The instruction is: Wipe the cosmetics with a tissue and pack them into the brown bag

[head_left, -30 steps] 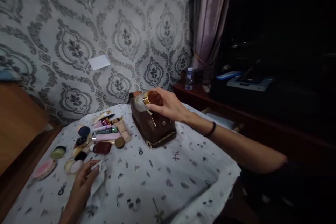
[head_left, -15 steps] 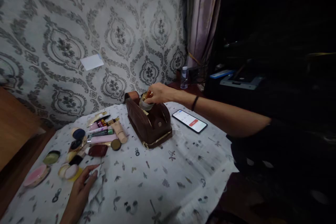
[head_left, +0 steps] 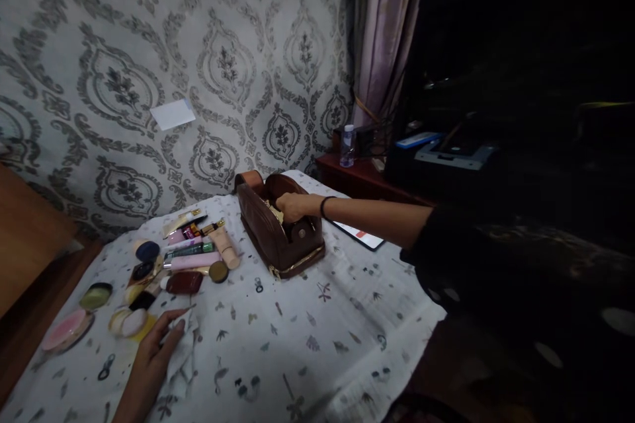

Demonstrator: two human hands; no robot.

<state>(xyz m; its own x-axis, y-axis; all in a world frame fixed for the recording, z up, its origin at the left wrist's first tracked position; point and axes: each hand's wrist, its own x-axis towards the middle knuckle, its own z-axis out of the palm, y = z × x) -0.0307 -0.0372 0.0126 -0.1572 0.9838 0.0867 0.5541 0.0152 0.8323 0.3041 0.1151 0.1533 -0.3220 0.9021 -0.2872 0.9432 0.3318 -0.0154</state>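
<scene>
My right hand (head_left: pixel 294 207) reaches down into the open top of a brown toiletry bag (head_left: pixel 278 238). Its fingers look closed, with their tips hidden below the bag's rim. A pale gold patch (head_left: pixel 274 213) shows beside them; I cannot tell whether it is the gold-lidded jar seen earlier. Low on the left, my left hand (head_left: pixel 151 357) pinches a crumpled white tissue (head_left: pixel 182 350) between thumb and fingers, against the sheet. Near it lie a pink round compact (head_left: pixel 67 330), a pale powder puff (head_left: pixel 133 322) and a dark red bottle (head_left: pixel 183 283).
Several makeup tubes, including a beige tube (head_left: pixel 225 248), lie left of the bag. A phone (head_left: pixel 364 239) lies partly under my right forearm. A clear bottle (head_left: pixel 348 147) stands on the dark red table (head_left: pixel 337 165) behind. The patterned wall (head_left: pixel 223 73) borders the far side.
My right hand has gone lower into the bag, and the gold-lidded jar it held above the rim is mostly out of sight. My left hand has stayed put with the tissue.
</scene>
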